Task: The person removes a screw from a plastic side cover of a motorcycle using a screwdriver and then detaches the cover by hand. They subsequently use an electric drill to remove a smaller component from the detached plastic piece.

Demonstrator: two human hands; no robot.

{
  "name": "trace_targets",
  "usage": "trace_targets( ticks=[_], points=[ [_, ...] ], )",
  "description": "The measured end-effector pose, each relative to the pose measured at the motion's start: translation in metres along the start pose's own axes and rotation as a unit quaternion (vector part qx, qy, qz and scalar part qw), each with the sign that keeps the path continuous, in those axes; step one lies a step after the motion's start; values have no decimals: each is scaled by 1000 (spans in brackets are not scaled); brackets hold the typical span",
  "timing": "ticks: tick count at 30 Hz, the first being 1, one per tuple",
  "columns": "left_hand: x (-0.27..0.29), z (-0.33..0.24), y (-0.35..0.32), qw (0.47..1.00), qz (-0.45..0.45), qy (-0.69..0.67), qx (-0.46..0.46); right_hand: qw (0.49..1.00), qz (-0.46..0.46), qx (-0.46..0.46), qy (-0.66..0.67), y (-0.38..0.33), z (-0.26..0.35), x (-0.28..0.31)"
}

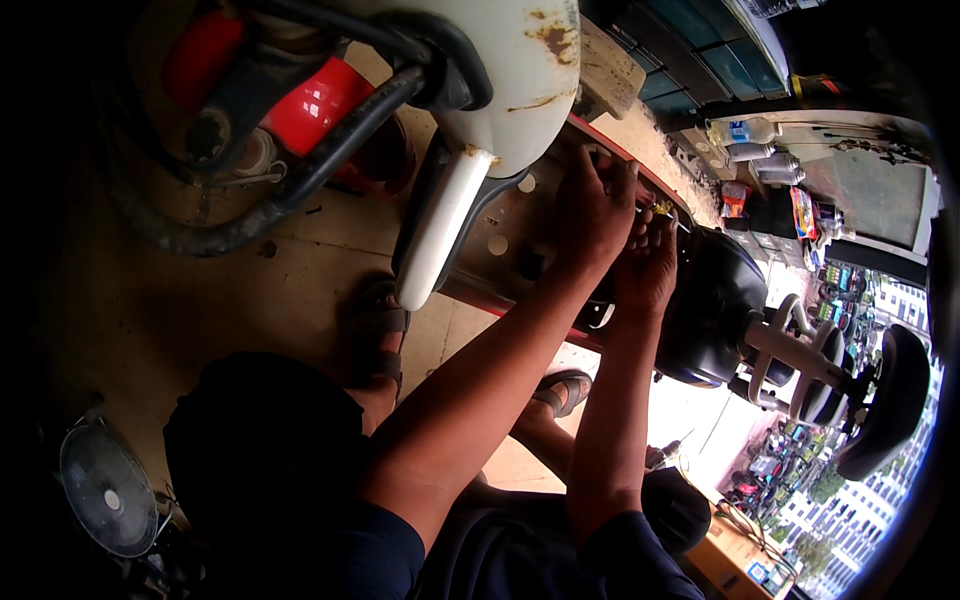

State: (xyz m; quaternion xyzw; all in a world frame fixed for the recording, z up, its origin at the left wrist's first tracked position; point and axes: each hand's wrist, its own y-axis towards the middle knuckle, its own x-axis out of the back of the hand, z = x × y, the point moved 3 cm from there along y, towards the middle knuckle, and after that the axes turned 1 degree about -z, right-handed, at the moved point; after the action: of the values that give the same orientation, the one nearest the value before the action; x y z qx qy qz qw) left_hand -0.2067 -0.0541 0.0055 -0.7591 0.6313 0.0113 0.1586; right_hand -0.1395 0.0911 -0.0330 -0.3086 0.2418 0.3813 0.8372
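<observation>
I am bent over a scooter lying or standing across my view. Its reddish-brown footboard frame (497, 245) has round holes in it. Over that frame my left hand (597, 205) is closed, its fingers bent down toward the right hand; what they grip is hidden. Just beside it, palm turned up, my right hand (648, 262) has its fingers curled at a small yellow piece (662, 208), perhaps a wire connector. A black plastic housing (712, 310) of the scooter lies right of my hands.
The scooter's rust-spotted white front panel (515, 75) stands ahead, with a black seat (885, 400) at the right. A red-bodied vehicle (315, 105) is at upper left, a round fan (108, 490) at lower left. Bottles (742, 131) line a shelf; a cardboard box (728, 555) sits lower right.
</observation>
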Motion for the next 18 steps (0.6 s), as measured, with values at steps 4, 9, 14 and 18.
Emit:
trace_targets(
  ticks=[4,9,14,18],
  points=[
    [1,1,2,1000,-4,26,4,1000,-14,6,0,-2,-1,-5],
    [1,-2,0,1000,-2,-11,15,1000,0,-4,-7,4,-2,6],
    [-2,9,2,1000,-13,3,-7,999,40,-23,2,10,-1,19],
    [-3,12,4,1000,-14,12,-11,1000,7,-14,-11,4,-2,7]
  ],
)
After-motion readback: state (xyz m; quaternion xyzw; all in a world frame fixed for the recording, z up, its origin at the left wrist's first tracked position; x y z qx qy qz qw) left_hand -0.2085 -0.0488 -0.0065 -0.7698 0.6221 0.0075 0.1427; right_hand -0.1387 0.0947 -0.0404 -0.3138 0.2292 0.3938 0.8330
